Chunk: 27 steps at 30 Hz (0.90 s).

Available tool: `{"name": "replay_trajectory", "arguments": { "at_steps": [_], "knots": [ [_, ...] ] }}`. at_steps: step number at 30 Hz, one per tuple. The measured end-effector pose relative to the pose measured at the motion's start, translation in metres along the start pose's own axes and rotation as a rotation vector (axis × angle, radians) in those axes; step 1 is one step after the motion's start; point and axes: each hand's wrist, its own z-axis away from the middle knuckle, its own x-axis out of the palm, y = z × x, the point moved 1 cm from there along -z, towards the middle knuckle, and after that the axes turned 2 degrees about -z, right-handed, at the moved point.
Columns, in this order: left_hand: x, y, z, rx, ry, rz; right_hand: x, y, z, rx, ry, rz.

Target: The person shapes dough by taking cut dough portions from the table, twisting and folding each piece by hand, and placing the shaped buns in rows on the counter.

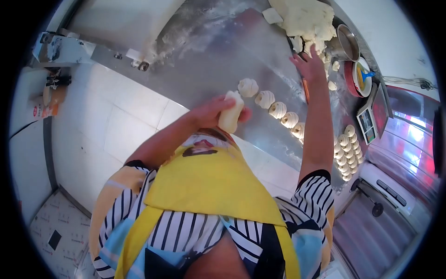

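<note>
My left hand [216, 111] holds an elongated piece of pale dough [231, 112] near my body, at the metal worktop's front edge. Fingers apart, my right hand [310, 66] reaches over the worktop [209, 51], close to small dough scraps [297, 43] below a large dough mass [306, 19]. Nothing shows in its fingers. A row of rolled, ridged dough pieces [278, 109] runs diagonally between my hands, partly hidden at its lower end by my right forearm.
On the right are many shaped dough pieces [349, 151] in rows, a digital scale [367, 125], a metal pot [347, 43] and a bowl [363, 78] with a blue-handled tool. A square dough piece [272, 16] lies beside the large mass.
</note>
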Motion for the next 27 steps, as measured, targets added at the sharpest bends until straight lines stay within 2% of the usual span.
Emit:
{"name": "replay_trajectory", "arguments": {
  "at_steps": [1, 2, 3, 4, 6, 7, 8, 9, 11, 14, 16, 18, 20, 21, 23, 24, 26, 27],
  "knots": [
    [0.006, 0.002, -0.007, 0.092, 0.128, 0.124, 0.002, -0.007, -0.004, 0.034, 0.063, -0.189],
    [0.008, 0.001, -0.008, 0.181, 0.260, 0.256, -0.003, 0.006, 0.001, -0.073, -0.017, -0.140],
    [-0.007, -0.005, -0.014, 0.228, 0.276, 0.329, -0.010, 0.021, 0.008, -0.181, -0.098, -0.087],
    [-0.011, -0.003, -0.018, 0.276, 0.340, 0.372, -0.006, 0.051, 0.030, -0.161, -0.285, 0.101],
    [-0.017, -0.002, -0.024, 0.374, 0.466, 0.460, 0.046, 0.088, 0.102, 0.017, -0.389, 0.126],
    [-0.022, -0.002, -0.026, 0.384, 0.468, 0.368, 0.074, 0.106, 0.139, 0.105, -0.440, 0.146],
    [-0.026, -0.001, -0.027, 0.391, 0.467, 0.271, 0.089, 0.113, 0.155, 0.073, -0.439, 0.148],
    [-0.030, 0.001, -0.027, 0.397, 0.465, 0.169, 0.088, 0.113, 0.154, 0.114, -0.431, 0.198],
    [-0.039, 0.011, -0.022, 0.289, 0.594, -0.022, 0.087, 0.109, 0.149, 0.189, -0.418, 0.295],
    [-0.045, 0.016, -0.016, 0.147, 0.676, -0.159, 0.083, 0.098, 0.154, 0.034, -0.311, 0.337],
    [-0.045, 0.021, -0.013, 0.069, 0.664, -0.129, 0.087, 0.090, 0.166, -0.569, -0.407, 0.813],
    [-0.044, 0.022, -0.008, -0.011, 0.624, -0.022, 0.088, 0.092, 0.172, -0.932, -0.433, 1.149],
    [-0.051, 0.019, -0.006, -0.118, 0.530, 0.065, 0.083, 0.096, 0.169, -1.040, -0.402, 1.367],
    [-0.055, 0.017, -0.006, -0.168, 0.484, 0.109, 0.083, 0.096, 0.165, -1.093, -0.395, 1.336],
    [-0.061, 0.013, -0.003, -0.145, 0.464, -0.008, 0.084, 0.099, 0.162, -1.192, -0.379, 1.269],
    [-0.062, 0.012, -0.004, -0.135, 0.451, -0.067, 0.082, 0.104, 0.159, -0.738, -0.357, 1.076],
    [-0.059, 0.007, -0.009, 0.502, 0.556, -1.170, 0.078, 0.119, 0.159, 0.135, -0.275, 0.625],
    [-0.056, 0.004, -0.012, 0.845, 0.562, -1.718, 0.080, 0.123, 0.160, 0.228, -0.238, 0.406]
  ]
}}
